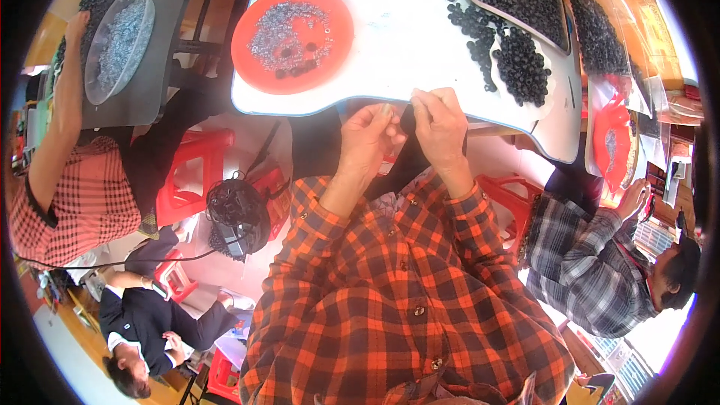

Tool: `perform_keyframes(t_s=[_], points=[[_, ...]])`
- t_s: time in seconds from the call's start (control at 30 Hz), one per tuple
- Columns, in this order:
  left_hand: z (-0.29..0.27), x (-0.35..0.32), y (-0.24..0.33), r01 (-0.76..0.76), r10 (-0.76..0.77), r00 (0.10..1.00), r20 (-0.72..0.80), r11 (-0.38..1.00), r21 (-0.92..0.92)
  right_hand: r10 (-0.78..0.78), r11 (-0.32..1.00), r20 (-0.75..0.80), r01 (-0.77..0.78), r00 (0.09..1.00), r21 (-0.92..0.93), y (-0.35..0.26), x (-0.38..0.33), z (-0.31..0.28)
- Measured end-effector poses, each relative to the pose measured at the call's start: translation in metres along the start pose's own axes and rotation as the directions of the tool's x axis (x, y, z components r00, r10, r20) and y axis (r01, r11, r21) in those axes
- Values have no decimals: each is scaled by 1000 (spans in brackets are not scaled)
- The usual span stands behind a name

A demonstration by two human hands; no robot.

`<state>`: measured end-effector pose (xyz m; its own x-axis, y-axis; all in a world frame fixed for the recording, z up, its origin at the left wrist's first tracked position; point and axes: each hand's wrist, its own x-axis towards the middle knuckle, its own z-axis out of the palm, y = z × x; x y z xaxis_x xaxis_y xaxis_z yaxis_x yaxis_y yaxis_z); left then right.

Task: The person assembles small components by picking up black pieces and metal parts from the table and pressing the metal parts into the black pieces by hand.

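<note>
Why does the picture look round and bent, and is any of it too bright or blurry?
Head view: a fisheye lens bows the white table edge and leaves black corners; the lower right by the window is washed out; the hands, left and right, are fairly sharp, though the small dark piece between them is too small to make out.

Only packaging you've got: clear plastic bags (600, 30) of small black rings, upper right of frame, lying along table's right edge. No labels, signs or screens clear enough to make out.
</note>
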<state>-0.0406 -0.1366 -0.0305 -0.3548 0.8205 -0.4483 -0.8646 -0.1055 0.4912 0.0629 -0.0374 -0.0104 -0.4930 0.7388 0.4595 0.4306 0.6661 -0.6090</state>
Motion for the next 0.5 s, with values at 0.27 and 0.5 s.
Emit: perform_keyframes(t_s=[0.27, 0.5], points=[[1, 0, 1, 0, 0, 1000, -12, 1000, -23, 13, 991, -53, -6, 999, 133, -6, -1, -7], [-4, 3, -8, -47, 48, 999, 23, 997, -60, 303, 746, 313, -429, 900, 510, -22, -18, -6]])
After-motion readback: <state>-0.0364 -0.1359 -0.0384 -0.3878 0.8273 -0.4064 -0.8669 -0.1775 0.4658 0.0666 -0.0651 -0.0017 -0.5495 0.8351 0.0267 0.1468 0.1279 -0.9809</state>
